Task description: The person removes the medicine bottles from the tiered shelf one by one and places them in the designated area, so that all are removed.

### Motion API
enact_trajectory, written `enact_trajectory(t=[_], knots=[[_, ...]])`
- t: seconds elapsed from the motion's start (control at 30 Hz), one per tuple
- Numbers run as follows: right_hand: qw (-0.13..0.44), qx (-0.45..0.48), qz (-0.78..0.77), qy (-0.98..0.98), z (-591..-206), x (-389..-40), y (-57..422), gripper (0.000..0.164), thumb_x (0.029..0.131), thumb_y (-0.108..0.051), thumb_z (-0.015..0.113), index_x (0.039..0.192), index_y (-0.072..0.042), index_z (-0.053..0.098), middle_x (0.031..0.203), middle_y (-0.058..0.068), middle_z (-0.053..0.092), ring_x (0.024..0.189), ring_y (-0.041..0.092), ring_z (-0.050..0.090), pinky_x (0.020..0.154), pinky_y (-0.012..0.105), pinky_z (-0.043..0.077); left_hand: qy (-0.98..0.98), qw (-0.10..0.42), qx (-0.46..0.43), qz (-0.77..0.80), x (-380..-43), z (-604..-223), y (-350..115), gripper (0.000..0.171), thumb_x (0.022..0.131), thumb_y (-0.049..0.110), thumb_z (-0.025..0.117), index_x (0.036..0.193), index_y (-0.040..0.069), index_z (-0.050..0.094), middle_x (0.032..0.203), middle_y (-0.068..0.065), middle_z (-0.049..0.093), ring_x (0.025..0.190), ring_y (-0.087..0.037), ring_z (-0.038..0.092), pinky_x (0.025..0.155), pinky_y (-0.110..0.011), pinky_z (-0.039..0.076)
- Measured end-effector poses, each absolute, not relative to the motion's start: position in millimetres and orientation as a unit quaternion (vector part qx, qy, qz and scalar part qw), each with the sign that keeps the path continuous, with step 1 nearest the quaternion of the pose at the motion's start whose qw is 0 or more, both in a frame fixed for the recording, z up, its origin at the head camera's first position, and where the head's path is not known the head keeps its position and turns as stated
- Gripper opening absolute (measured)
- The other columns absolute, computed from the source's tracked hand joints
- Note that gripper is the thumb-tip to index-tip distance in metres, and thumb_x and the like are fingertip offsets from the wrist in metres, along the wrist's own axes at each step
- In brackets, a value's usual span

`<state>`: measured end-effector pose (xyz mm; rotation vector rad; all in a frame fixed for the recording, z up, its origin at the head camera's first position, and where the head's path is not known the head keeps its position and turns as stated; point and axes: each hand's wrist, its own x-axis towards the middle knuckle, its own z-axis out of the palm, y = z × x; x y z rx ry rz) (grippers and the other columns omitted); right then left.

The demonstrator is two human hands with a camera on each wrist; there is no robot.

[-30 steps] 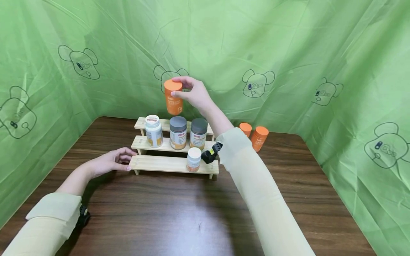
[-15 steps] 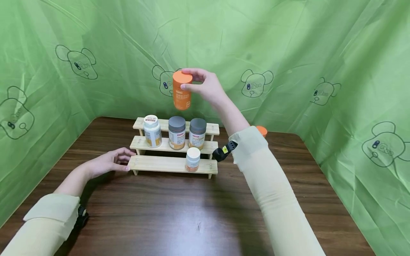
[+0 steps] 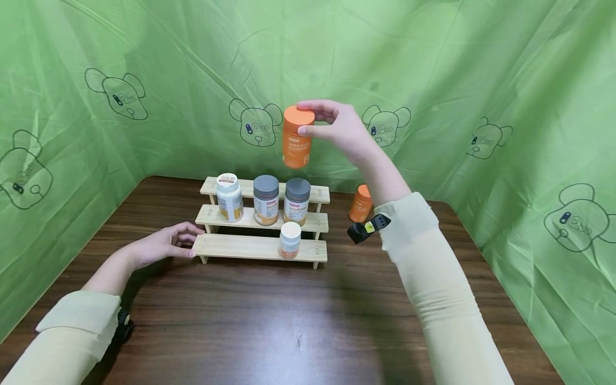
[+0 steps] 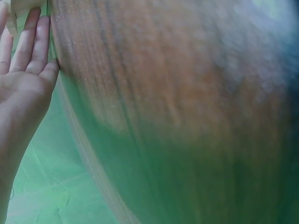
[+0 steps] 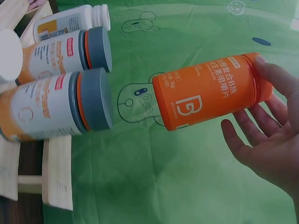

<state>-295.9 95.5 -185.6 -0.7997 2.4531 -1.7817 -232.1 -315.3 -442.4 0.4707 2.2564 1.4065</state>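
My right hand grips an orange supplement bottle by its lid, thumb in front and fingers behind. The bottle hangs upright above the top step of a three-step wooden display stand. At the stand's left end is my left hand, thumb and fingers on either side of the lowest step's end. Two grey-lidded bottles and a white bottle stand on the middle step. A small white bottle stands at the right of the lowest step. In the right wrist view the held bottle's label shows.
Another orange bottle stands on the brown wooden table, right of the stand and partly behind my right forearm. Green cloth with bear-head drawings hangs around the table's back and sides.
My right hand has moved right with the orange bottle, from above the stand's middle to above its right part. My left hand and the bottles on the stand have stayed in place.
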Motion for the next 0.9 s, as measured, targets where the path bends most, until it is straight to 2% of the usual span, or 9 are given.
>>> enact_trajectory(t=[0.2, 0.4, 0.7, 0.9], knots=[[0.005, -0.273, -0.533, 0.801, -181, -286, 113, 0.049, 0.075, -0.015, 0.08, 0.121, -0.016, 0.063, 0.12, -0.001, 0.063, 0.113, 0.012, 0.055, 0.099, 0.032, 0.039, 0.818, 0.212, 0.168, 0.508, -230, -441, -317, 0.058, 0.084, 0.016, 0.071, 0.131, 0.003, 0.04, 0.126, -0.021, 0.057, 0.106, -0.011, 0.059, 0.086, -0.022, 0.045], [-0.007, -0.277, -0.521, 0.807, -182, -275, 133, 0.049, 0.075, -0.018, 0.081, 0.121, -0.018, 0.064, 0.122, -0.003, 0.062, 0.114, 0.012, 0.055, 0.095, 0.032, 0.043, 0.818, 0.211, 0.168, 0.507, -231, -441, -317, 0.058, 0.084, 0.016, 0.071, 0.131, 0.003, 0.04, 0.127, -0.021, 0.056, 0.106, -0.01, 0.059, 0.086, -0.022, 0.045], [-0.002, -0.269, -0.572, 0.775, -186, -260, 163, 0.048, 0.076, -0.008, 0.079, 0.121, -0.011, 0.063, 0.123, 0.005, 0.062, 0.107, 0.024, 0.061, 0.086, 0.028, 0.05, 0.822, 0.212, 0.167, 0.501, -232, -442, -318, 0.058, 0.084, 0.018, 0.071, 0.131, 0.004, 0.041, 0.127, -0.021, 0.056, 0.106, -0.009, 0.059, 0.086, -0.022, 0.045], [-0.018, -0.258, -0.589, 0.766, -192, -250, 184, 0.047, 0.076, -0.005, 0.078, 0.12, -0.008, 0.063, 0.12, 0.007, 0.062, 0.103, 0.023, 0.062, 0.084, 0.027, 0.051, 0.821, 0.215, 0.166, 0.502, -231, -442, -318, 0.058, 0.084, 0.017, 0.071, 0.132, 0.004, 0.04, 0.127, -0.021, 0.056, 0.105, -0.01, 0.059, 0.085, -0.022, 0.045]])
